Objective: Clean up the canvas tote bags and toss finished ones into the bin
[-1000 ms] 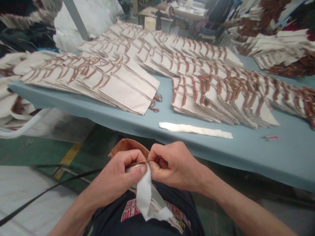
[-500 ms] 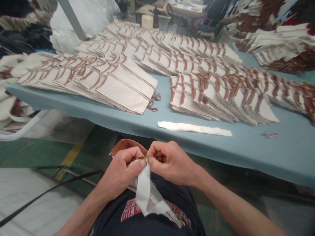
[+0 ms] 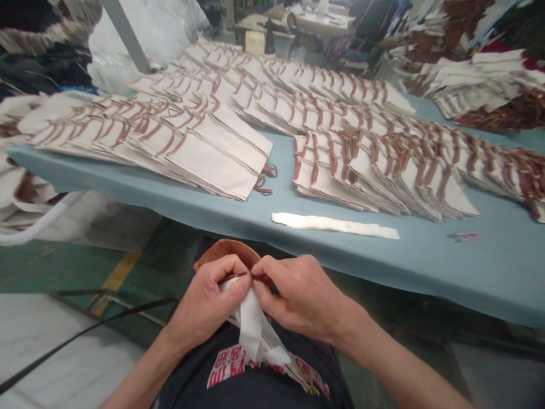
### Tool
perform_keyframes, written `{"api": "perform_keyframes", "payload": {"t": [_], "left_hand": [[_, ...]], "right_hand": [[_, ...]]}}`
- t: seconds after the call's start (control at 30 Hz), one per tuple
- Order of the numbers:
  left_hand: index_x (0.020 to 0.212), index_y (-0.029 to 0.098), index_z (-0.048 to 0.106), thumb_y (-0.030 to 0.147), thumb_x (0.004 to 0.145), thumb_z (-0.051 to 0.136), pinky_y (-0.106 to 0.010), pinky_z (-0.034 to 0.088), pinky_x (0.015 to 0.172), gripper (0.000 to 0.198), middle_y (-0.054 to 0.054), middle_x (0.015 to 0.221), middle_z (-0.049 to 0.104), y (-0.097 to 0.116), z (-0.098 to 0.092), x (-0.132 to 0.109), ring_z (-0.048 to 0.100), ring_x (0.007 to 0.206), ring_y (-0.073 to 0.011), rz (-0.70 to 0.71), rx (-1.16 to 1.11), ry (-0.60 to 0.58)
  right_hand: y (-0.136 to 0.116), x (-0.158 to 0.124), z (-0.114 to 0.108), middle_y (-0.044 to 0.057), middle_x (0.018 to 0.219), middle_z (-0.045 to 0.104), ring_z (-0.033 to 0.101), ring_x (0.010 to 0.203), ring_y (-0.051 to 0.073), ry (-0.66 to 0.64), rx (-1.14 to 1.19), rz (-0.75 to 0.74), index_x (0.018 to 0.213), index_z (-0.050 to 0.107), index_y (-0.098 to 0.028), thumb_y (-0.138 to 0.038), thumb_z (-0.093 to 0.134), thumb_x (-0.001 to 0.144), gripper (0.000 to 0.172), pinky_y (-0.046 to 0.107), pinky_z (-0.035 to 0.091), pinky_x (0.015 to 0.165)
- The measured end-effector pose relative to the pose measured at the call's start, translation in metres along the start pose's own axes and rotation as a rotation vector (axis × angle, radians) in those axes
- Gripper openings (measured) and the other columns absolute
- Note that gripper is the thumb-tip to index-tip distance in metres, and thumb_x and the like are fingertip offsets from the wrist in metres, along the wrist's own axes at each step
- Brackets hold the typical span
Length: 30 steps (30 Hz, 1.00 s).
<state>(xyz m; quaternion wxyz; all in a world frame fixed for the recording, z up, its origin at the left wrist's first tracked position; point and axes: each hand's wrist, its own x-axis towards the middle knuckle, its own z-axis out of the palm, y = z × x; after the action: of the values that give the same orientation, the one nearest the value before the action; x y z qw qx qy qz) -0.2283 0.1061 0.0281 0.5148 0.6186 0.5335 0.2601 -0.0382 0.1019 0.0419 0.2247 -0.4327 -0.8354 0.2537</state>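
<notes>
"Cloth point(image 3: 251, 326) is where, exactly?"

"Above the person's lap, in front of the dark shirt point(image 3: 251, 392), just before the near edge of the bench point(image 3: 426, 267). Its white tail hangs down below the fingers, and a brown flap point(image 3: 230, 247) stands behind them."

"And the hands?"

"The left hand point(image 3: 215, 301) pinches the edge, thumb pressed toward the curled forefinger. The right hand point(image 3: 293, 292) pinches at the same place, its fingertips meeting the left ones. Which layer is between them, I cannot tell; the fingers cover it."

"How to do this step well?"

"I would hold the left pinch firm, like a clamp, and let only the right fingertips make small moves. If both hands pull strongly, the edge could stretch, I think."

"Is the tail a trouble?"

"It may be. Better that it hangs free and does not fold into the pinch."

"And the snips point(image 3: 463, 237)?"

"They lie on the bench, well apart to the right. For fingertip work, I would leave them there."
</notes>
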Motion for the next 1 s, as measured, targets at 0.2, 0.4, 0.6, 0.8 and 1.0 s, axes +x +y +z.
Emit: {"api": "perform_keyframes", "payload": {"t": [0.2,0.4,0.6,0.8,1.0], "left_hand": [[0.068,0.017,0.058,0.035,0.090,0.057,-0.021,0.037,0.055,0.029,0.003,0.064,0.053,0.014,-0.019,-0.012,0.046,0.060,-0.0115,0.087,-0.008,-0.144],[0.078,0.017,0.068,0.037,0.097,0.058,-0.022,0.041,0.064,0.029,0.001,0.073,0.063,0.016,-0.034,-0.016,0.052,0.068,-0.0138,0.110,0.058,-0.323],[0.082,0.015,0.073,0.047,0.105,0.043,-0.023,0.040,0.064,0.049,-0.001,0.073,0.059,0.014,-0.039,-0.015,0.048,0.068,-0.0149,0.091,-0.107,-0.415],[0.068,0.019,0.045,0.065,0.098,0.051,-0.025,0.022,0.051,0.055,0.005,0.064,0.033,0.002,-0.029,-0.009,0.026,0.058,-0.0107,-0.017,-0.364,-0.536],[0.072,0.018,0.053,0.038,0.104,0.047,-0.023,0.034,0.061,0.038,0.004,0.068,0.047,0.008,-0.028,-0.018,0.042,0.064,-0.0120,0.187,-0.041,-0.459]], "right_hand": [[-0.007,0.006,-0.017,-0.007,0.064,0.055,0.042,0.053,0.007,-0.031,0.402,0.124,0.079,0.062,-0.018,-0.023,0.065,0.082,0.007,0.020,0.033,0.056],[-0.016,0.006,-0.023,-0.006,0.065,0.055,0.046,0.058,0.009,-0.069,0.391,0.094,0.073,0.059,-0.019,-0.018,0.065,0.079,0.008,0.022,0.036,0.060],[-0.017,0.000,-0.020,-0.006,0.064,0.055,0.047,0.058,0.009,-0.025,0.330,0.078,0.070,0.056,-0.020,-0.013,0.061,0.077,0.010,0.023,0.035,0.061],[-0.017,-0.001,-0.015,-0.006,0.063,0.054,0.046,0.057,0.009,0.043,0.317,-0.002,0.070,0.055,-0.021,-0.013,0.058,0.076,0.010,0.023,0.036,0.060],[-0.011,-0.008,-0.008,-0.005,0.064,0.055,0.047,0.057,0.010,0.081,0.322,-0.030,0.070,0.055,-0.021,-0.010,0.056,0.074,0.012,0.024,0.036,0.060]]}}
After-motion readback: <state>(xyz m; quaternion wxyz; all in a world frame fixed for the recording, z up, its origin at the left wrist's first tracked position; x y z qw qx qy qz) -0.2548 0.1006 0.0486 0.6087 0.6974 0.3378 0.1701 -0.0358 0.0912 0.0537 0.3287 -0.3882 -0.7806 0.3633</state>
